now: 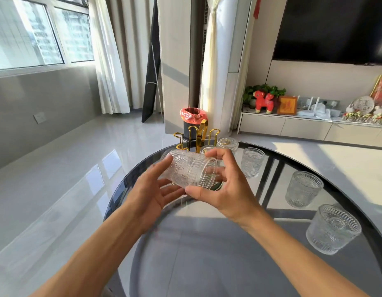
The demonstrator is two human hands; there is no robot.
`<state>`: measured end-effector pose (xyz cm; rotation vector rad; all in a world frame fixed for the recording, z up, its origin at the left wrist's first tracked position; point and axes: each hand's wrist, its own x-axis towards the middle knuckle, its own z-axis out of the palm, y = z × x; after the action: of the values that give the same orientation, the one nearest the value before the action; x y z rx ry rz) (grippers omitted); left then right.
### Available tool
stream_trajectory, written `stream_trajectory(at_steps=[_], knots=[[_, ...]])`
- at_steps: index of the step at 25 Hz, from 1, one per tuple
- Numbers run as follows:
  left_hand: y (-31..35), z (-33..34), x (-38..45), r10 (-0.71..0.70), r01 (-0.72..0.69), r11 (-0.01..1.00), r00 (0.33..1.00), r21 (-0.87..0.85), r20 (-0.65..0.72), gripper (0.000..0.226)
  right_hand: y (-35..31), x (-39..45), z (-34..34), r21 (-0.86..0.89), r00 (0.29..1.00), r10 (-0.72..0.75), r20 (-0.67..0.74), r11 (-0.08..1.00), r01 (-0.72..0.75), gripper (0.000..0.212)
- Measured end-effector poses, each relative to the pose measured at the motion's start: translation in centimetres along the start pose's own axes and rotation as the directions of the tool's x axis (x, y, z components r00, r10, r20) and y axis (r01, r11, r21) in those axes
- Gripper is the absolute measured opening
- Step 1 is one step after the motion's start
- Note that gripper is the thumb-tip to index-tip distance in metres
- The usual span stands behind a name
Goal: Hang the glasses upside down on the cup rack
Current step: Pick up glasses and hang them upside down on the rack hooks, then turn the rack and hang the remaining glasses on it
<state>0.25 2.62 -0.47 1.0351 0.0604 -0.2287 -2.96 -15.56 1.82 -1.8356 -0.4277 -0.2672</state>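
I hold a clear embossed glass point(191, 171) on its side above the table, its mouth facing right. My right hand point(224, 189) grips it near the rim with thumb below and fingers on top. My left hand point(152, 189) touches its base end with spread fingers. Just behind it stands the gold cup rack point(198, 136) with looped pegs. One glass point(227, 144) hangs upside down on the rack's right side, and another point(207, 149) is partly hidden behind my fingers. Three upright glasses wait on the right: far point(252, 161), middle point(303, 188) and near point(332, 229).
The round dark glass table point(207, 243) fills the foreground, its far rim just behind the rack. A black bin with a red liner point(192, 121) stands on the floor beyond. A low white cabinet point(303, 125) with ornaments runs along the right wall.
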Motion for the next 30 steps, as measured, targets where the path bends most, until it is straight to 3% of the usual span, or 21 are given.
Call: stream_trajectory(at_steps=[1, 3, 5, 8, 11, 15, 21, 24, 26, 28, 30], knots=[[0.9, 0.1, 0.7, 0.134, -0.132, 0.99, 0.99, 0.041, -0.035, 0.054, 0.0, 1.2, -0.2, 0.052, 0.999, 0.032, 0.015, 0.998, -0.033, 0.05], [3.0, 0.2, 2.2, 0.425, -0.406, 0.89, 0.904, 0.208, -0.052, 0.042, 0.4, 4.2, -1.0, 0.046, 0.996, 0.066, -0.052, 0.997, -0.064, 0.035], [4.9, 0.3, 4.1, 0.634, -0.575, 0.661, 0.772, 0.483, 0.05, 0.042, 1.1, 8.3, -1.8, -0.224, 0.988, 0.001, -0.157, 0.974, -0.036, 0.03], [5.7, 0.3, 7.6, 0.678, -0.561, 0.301, 0.695, 0.771, 0.241, 0.046, 2.7, 13.9, -2.0, -0.64, 0.996, -0.086, -0.022, 0.767, 0.052, 0.046], [4.2, -0.2, 10.2, 0.634, -0.522, -0.005, 0.658, 0.853, 0.406, 0.048, 5.0, 17.0, -1.7, -0.766, 0.996, 0.049, 0.08, 0.642, 0.03, 0.054], [1.6, -1.6, 11.7, 0.573, -0.458, -0.053, 0.714, 0.887, 0.402, 0.047, 7.2, 17.5, -1.9, -0.804, 0.992, 0.069, 0.102, 0.593, 0.041, 0.059], [-0.8, -2.8, 12.0, 0.59, -0.397, 0.113, 0.764, 0.911, 0.26, 0.042, 8.0, 16.9, -1.9, -0.855, 0.997, -0.014, 0.073, 0.513, 0.07, 0.059], [-0.1, -2.2, 11.7, 0.534, -0.326, 0.144, 0.821, 0.935, 0.204, 0.039, 8.1, 16.4, -1.8, -0.816, 0.994, 0.047, 0.098, 0.576, 0.053, 0.06], [0.1, -1.6, 11.1, 0.485, -0.234, 0.085, 0.859, 0.969, 0.165, 0.044, 7.7, 14.6, -1.7, -0.751, 0.997, 0.005, 0.077, 0.658, 0.055, 0.056], [-0.5, -1.0, 9.6, 0.543, -0.184, -0.028, 0.823, 0.983, 0.169, 0.052, 7.4, 11.0, -1.7, -0.662, 0.997, -0.069, 0.021, 0.747, 0.065, 0.053], [-2.2, 0.1, 7.1, 0.651, -0.331, -0.057, 0.703, 0.942, 0.287, 0.052, 7.5, 5.4, -2.2, -0.579, 0.996, -0.079, -0.046, 0.814, 0.038, 0.052]])
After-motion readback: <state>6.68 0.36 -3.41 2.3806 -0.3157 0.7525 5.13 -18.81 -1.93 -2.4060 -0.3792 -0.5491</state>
